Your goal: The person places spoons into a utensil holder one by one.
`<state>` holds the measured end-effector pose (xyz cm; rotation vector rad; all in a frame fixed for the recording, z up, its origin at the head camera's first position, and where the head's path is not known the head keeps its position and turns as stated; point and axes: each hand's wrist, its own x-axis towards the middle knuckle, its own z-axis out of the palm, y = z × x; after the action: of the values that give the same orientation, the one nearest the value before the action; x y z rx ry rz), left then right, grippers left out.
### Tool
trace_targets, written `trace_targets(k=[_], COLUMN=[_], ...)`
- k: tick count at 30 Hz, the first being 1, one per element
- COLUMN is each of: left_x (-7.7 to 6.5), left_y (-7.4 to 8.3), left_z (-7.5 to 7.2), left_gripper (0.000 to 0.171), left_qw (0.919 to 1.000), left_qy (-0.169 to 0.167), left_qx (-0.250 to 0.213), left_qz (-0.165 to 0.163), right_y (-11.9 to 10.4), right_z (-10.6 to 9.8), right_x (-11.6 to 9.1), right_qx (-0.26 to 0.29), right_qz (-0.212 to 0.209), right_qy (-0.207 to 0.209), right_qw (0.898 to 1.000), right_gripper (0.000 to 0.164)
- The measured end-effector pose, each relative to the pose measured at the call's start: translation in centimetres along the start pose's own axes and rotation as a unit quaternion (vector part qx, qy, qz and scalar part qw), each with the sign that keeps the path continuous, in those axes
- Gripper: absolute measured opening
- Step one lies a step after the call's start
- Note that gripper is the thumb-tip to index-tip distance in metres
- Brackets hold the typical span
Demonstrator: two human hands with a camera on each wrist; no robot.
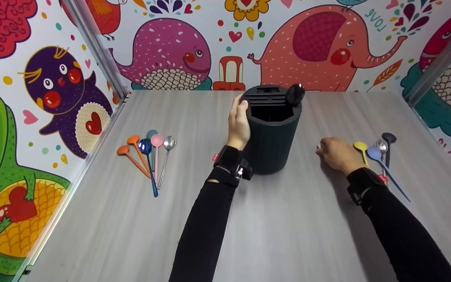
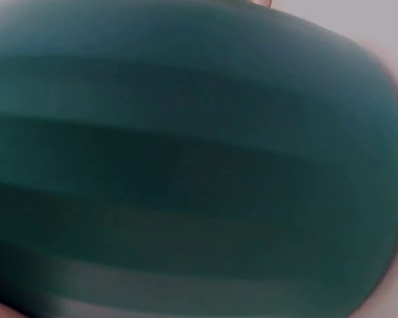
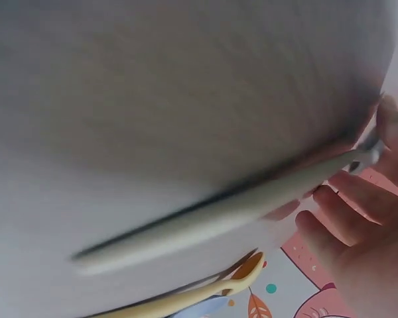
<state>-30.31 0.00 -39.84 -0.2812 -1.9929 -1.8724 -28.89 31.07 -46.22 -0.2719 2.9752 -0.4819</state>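
My left hand [image 1: 239, 125] grips the left side of an upright dark green utensil holder [image 1: 270, 150]. Its ribbed wall fills most of the left wrist view. The holder's top has a wide opening at the front, a slotted part behind it and a round black piece [image 1: 295, 94] at the right rim. To the right, my right hand [image 1: 339, 153] is low at the table, pinching the head end of a white-handled spoon [image 3: 212, 215] between thumb and fingers. In the head view that hand hides nearly all of the spoon. Beside it lies a yellow spoon [image 3: 245, 275].
Right of my right hand lie a light blue spoon [image 1: 390, 174], a silver spoon [image 1: 381, 145] and a black spoon [image 1: 388, 138]. On the left are orange spoons [image 1: 137, 160] and dark blue [image 1: 145, 147], pink [image 1: 157, 140], teal and silver ones. Patterned walls [image 1: 225, 23] bound the table.
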Motion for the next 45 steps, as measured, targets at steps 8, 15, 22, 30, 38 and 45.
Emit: trace_targets(k=[8,15,22,30,38,45], left_x=[0.0,-0.1,-0.1,-0.2,-0.2,-0.1], left_y=[0.0,0.0,0.0,0.0,-0.1,-0.1], left_z=[0.0,0.0,0.1,0.1,0.1,0.0], left_gripper=[0.051,0.051,0.05,0.052,0.053,0.051], left_qw=[1.0,1.0,0.9999,1.0,1.0,1.0], left_qy=[0.003,-0.001,0.003,0.003,0.002,0.002], left_qx=[-0.003,-0.005,-0.01,0.003,-0.002,-0.008], left_qz=[0.003,-0.001,0.004,-0.004,-0.003,0.003], right_y=[-2.0,-4.5,-5.6,-7.0,-9.0,-10.9], right_z=[0.0,-0.6,-0.9,-0.8,-1.4,-2.8], right_x=[0.2,0.0,-0.2,-0.6,-1.1,-1.9], right_qx=[0.131,0.268,0.322,0.336,0.403,0.46], right_qz=[-0.018,0.023,0.045,0.057,0.007,-0.035], right_qy=[0.077,0.061,0.061,0.102,0.127,0.147], right_qw=[0.988,0.961,0.944,0.935,0.906,0.875], right_gripper=[0.045,0.045,0.055,0.05,0.044,0.036])
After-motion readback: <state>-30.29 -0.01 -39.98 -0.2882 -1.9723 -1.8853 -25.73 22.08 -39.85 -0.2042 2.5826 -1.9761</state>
